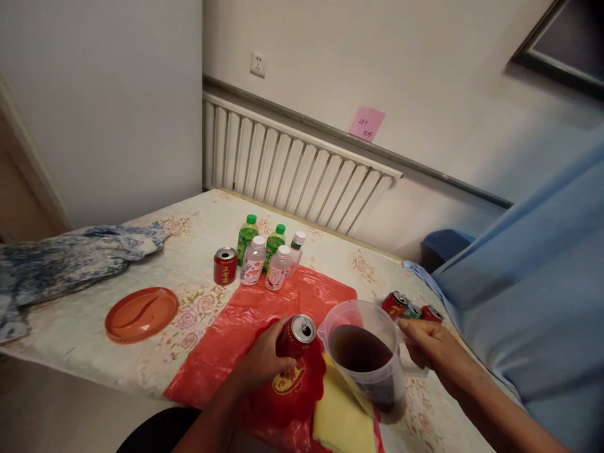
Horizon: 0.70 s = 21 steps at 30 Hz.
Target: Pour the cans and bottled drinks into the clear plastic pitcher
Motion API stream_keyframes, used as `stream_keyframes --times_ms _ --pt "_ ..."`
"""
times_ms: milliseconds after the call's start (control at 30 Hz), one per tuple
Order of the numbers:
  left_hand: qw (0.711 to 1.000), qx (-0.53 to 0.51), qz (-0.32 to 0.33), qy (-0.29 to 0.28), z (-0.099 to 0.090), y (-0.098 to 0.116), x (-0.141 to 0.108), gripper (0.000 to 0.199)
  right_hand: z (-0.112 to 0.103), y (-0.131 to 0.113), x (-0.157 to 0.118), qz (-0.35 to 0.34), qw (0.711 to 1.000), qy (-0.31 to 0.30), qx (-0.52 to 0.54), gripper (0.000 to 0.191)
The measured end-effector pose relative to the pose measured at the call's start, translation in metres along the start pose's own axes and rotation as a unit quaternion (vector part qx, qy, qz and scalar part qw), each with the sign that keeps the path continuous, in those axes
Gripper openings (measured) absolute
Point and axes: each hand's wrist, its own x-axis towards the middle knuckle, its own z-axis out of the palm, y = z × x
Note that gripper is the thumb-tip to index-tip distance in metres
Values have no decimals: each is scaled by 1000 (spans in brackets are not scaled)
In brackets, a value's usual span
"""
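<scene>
My left hand (264,360) is wrapped round an opened red drink can (296,340), upright above a red scalloped plate (306,399) with a gold emblem. In my right hand (430,343) is the handle of a clear plastic measuring jug (384,384), partly filled with dark brown liquid. The jug's spout faces the can, close beside it. Under the jug lies a folded yellow cloth (346,415). A red plastic bag (212,352) is spread flat beneath the plate and cloth. I cannot tell whether the can touches the plate.
Several bottles, including a green-capped one (248,239) and a white-capped one (253,267), stand behind the bag beside another red can (225,265). Right lie more cans (395,303). An orange plate (141,314) and patterned fabric (85,258) lie left on the floral tablecloth (193,308).
</scene>
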Motion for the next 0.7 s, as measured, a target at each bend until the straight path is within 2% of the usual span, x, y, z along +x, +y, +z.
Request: stream_keyframes --times_ms 200,467,700 --pt "1000 -2 -2 2 -3 -5 -3 83 5 -4 0 -8 1000 3 -22 62" --pt "1000 -4 -8 2 -4 -6 -7 85 15 -22 0 1 998 -3 -70 66" --pt "1000 -27 4 -6 -5 -6 -7 84 15 -16 4 -16 997 -9 -76 63"
